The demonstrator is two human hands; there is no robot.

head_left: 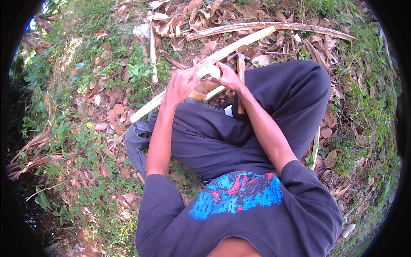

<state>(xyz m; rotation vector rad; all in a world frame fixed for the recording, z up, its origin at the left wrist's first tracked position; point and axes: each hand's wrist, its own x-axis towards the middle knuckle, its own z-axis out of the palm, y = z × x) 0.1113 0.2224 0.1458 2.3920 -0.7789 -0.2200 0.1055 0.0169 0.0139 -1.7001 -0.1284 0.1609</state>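
Over my crossed legs, my left hand (182,85) and my right hand (227,78) meet at a small pale piece (210,70), its kind unclear. Both are closed on it, the left from its near side, the right with bent fingers at its right end. Just beyond runs a long pale wooden strip (239,44), slanting from lower left to upper right; the hands cover its middle, so I cannot tell if the left one touches it. A hammer (241,70) with a wooden handle lies close to my right wrist, against my leg.
Below the hands lie a short brown wooden block (197,95) and another pale strip (215,92). Farther off is a long curved piece of wood (274,26), with a thin upright strip (153,53) to the left. Dry leaves (118,109) and grass (364,120) surround me.
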